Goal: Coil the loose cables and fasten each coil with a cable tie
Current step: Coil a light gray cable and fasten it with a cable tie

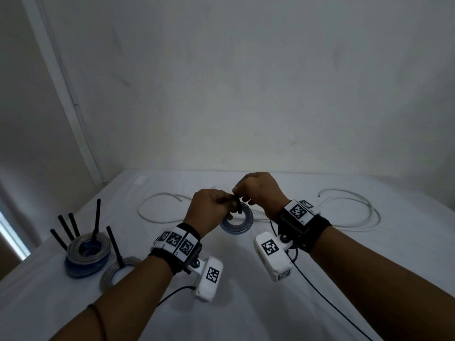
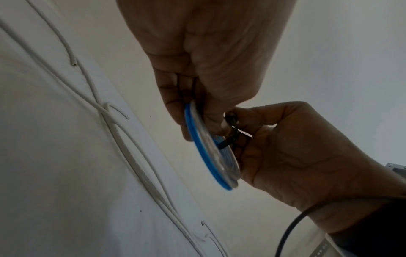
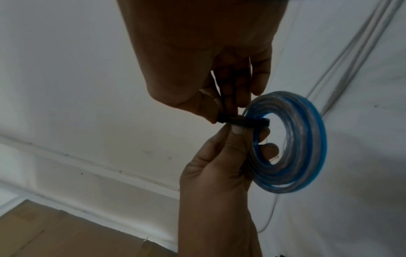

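Note:
A small coil of blue and clear cable (image 1: 237, 223) is held above the white table. My left hand (image 1: 226, 205) grips its near rim, with the thumb on one face and the fingers on the other (image 2: 202, 132). A black cable tie (image 3: 246, 122) is looped across the coil's windings. My right hand (image 1: 240, 193) pinches the tie's tail just above the coil (image 3: 228, 107). In the right wrist view my left thumb (image 3: 238, 130) presses right under the tie band. In the left wrist view the right hand (image 2: 239, 125) closes on the tie (image 2: 232, 130) beside the coil (image 2: 211, 156).
Two tied coils (image 1: 86, 252) (image 1: 118, 269) lie at the table's left, with black tie tails sticking up. Loose white cable (image 1: 160, 205) (image 1: 357, 210) sprawls across the far half of the white table (image 1: 246, 303). Black camera leads (image 1: 320, 291) hang from my wrists. A wall stands close behind.

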